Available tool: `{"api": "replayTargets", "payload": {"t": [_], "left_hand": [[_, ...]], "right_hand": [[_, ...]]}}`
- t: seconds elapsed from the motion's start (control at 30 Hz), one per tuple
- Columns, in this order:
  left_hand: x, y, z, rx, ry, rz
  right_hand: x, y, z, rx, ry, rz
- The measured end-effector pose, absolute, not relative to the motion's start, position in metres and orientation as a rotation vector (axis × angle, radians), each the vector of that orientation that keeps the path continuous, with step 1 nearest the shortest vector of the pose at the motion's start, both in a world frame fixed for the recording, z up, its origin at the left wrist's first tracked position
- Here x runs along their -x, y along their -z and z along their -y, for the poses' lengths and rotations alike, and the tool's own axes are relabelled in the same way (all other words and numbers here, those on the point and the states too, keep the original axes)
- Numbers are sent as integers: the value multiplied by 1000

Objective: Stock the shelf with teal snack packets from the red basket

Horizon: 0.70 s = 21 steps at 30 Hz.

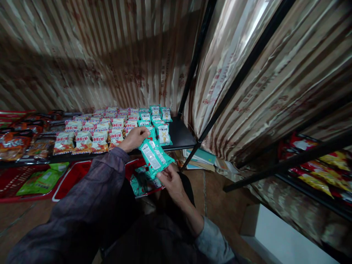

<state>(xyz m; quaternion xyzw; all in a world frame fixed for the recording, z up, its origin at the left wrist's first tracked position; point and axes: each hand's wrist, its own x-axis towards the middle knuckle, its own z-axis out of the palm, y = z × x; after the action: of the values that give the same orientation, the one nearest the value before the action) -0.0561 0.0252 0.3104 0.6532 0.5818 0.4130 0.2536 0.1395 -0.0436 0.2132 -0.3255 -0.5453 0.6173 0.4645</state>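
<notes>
Between my hands is a teal snack bag [154, 154], its printed back panel facing up; another may overlap it, I cannot tell. My left hand [136, 138] pinches the upper end, close to the shelf's front edge. My right hand [171, 180] grips the lower corner, thumb on top. Just beyond, several teal-and-white snack bags [164, 134] stand in rows on the black shelf [180, 132]. Below the held bag, a red basket [136, 164] contains more teal bags [141, 183], partly hidden by my hands and sleeve.
Rows of white-and-orange snack bags [84, 141] and dark orange packets [15, 145] line the shelf leftward. A red basket with green bags [41, 183] sits below. Black metal posts [233, 86] rise at right, near red-and-yellow bags [316, 165] and a white box [286, 234]. Striped curtains [110, 47] hang behind.
</notes>
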Motion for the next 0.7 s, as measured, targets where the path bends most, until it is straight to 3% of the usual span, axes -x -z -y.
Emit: {"api": "replayTargets", "payload": {"t": [0.7], "left_hand": [[45, -299, -23, -1369, -1255, -1425]], "right_hand": [[-147, -220, 48, 930, -1236, 1139]]}}
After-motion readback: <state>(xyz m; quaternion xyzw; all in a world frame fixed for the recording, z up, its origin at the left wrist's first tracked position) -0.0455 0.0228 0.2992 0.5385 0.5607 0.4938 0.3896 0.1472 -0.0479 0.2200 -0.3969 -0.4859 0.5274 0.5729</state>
